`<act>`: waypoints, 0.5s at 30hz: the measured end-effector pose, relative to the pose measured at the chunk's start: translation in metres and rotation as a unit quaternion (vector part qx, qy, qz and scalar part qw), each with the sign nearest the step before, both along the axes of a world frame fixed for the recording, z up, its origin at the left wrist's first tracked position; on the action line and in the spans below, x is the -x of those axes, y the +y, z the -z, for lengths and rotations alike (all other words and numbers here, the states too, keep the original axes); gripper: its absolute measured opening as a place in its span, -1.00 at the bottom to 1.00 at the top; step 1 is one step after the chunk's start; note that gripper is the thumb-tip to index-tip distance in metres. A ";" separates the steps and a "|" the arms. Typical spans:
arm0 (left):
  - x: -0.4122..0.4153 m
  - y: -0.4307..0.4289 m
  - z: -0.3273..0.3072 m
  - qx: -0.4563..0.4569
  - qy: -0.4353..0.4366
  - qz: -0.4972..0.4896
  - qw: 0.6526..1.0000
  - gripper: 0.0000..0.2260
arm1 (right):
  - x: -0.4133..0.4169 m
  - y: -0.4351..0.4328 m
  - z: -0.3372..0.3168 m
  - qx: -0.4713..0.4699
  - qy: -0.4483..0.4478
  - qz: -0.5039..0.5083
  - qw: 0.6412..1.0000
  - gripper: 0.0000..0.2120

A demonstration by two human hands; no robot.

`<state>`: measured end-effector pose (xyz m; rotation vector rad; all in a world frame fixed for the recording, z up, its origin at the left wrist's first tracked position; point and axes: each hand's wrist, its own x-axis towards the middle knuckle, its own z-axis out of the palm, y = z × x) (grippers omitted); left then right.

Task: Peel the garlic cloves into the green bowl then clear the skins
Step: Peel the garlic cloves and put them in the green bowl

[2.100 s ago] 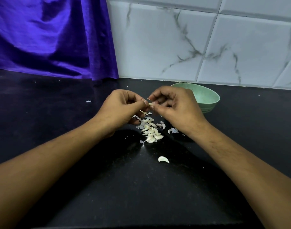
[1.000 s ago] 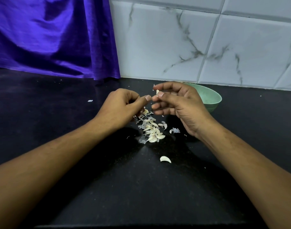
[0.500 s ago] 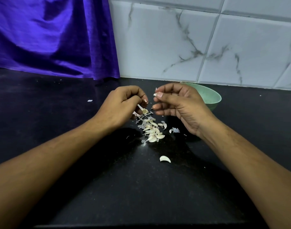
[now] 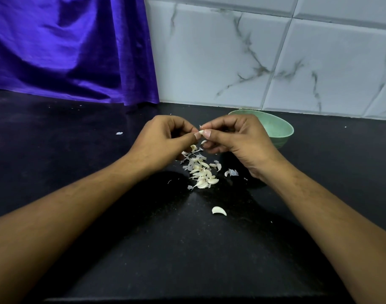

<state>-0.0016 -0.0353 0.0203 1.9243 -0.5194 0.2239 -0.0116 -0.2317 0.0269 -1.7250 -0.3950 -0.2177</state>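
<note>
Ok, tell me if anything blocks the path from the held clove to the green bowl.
Nothing visible does. Left hand and right hand pinch the clove; the green bowl sits right behind the right hand, its top uncovered.

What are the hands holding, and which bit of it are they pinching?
One small garlic clove. The left hand pinches its left end with thumb and fingertip, and the right hand pinches its right end the same way.

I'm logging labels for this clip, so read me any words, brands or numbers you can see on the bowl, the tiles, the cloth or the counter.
None: no text shows on the bowl, tiles, cloth or counter.
</note>
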 end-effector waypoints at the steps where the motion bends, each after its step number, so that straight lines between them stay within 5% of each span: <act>1: 0.000 0.000 0.000 0.003 0.006 -0.002 1.000 -0.91 | -0.001 0.000 0.000 0.010 -0.008 0.003 1.000 -0.91; 15: 0.000 -0.002 -0.004 0.077 0.125 0.022 0.989 -0.91 | -0.007 -0.002 0.006 0.115 -0.058 -0.014 0.992 -0.96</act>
